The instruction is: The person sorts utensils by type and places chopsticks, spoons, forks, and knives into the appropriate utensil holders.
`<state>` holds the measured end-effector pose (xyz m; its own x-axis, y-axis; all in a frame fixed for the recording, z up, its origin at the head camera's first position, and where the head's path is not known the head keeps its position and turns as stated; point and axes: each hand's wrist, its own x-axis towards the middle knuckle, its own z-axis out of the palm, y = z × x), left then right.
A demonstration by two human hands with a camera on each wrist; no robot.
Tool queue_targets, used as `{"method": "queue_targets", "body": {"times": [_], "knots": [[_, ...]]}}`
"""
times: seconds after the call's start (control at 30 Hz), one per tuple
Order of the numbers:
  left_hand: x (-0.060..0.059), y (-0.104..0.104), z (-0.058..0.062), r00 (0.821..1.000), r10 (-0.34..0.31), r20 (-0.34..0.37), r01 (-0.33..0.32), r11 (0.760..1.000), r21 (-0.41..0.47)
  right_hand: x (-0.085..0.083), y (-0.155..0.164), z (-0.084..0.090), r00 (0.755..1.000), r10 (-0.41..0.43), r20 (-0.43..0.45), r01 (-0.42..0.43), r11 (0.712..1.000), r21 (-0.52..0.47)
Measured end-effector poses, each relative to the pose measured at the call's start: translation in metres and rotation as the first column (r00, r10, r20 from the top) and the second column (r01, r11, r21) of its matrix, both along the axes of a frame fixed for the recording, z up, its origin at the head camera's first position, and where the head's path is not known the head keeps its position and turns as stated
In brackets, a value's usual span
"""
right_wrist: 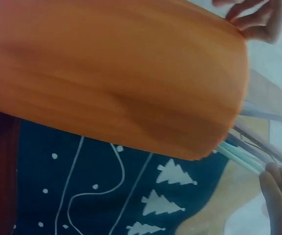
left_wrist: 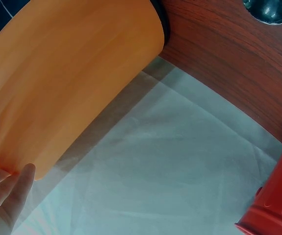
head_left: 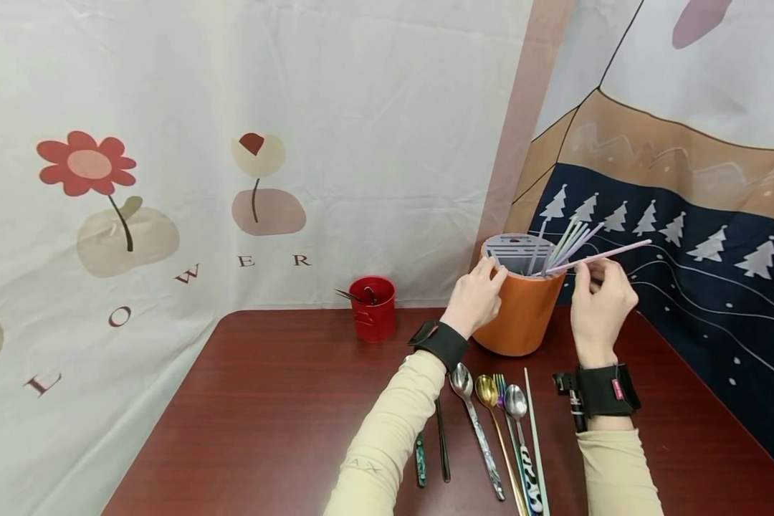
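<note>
An orange round container [head_left: 522, 315] with a slotted grey top [head_left: 512, 247] stands at the back right of the table. Several thin straws [head_left: 570, 240], lilac and pale green, poke up from its right side. With its fingers at the rim, my left hand [head_left: 477, 297] grips the container's left edge; the left wrist view shows the thumb on the outer wall. Between thumb and fingers, my right hand [head_left: 601, 304] pinches a lilac straw [head_left: 626, 249], which slants low across the right rim. The straw's inner end is hard to make out among the others.
A red cup [head_left: 373, 315] with small metal utensils stands at the back, left of the container. Spoons [head_left: 462, 383], a fork [head_left: 500, 390] and a pale stick [head_left: 534, 430] lie in front. Printed cloth [head_left: 387, 143] hangs behind the table [head_left: 264, 416].
</note>
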<state>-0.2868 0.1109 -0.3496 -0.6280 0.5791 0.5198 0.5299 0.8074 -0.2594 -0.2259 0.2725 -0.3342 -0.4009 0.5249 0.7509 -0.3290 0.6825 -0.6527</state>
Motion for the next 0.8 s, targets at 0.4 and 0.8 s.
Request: {"method": "queue_targets", "body": {"times": [0.4,0.8], "knots": [[0.0,-0.001,0.0,1.0,-0.002,0.012,0.002,1.0,-0.001,0.001,-0.003,-0.039,0.989,0.045,0.142,-0.055,0.996,0.069],[0.0,-0.001,0.0,1.0,-0.004,0.011,0.004,1.0,0.004,0.031,0.005,-0.071,0.851,0.079,0.519,-0.201,0.963,0.182]]}}
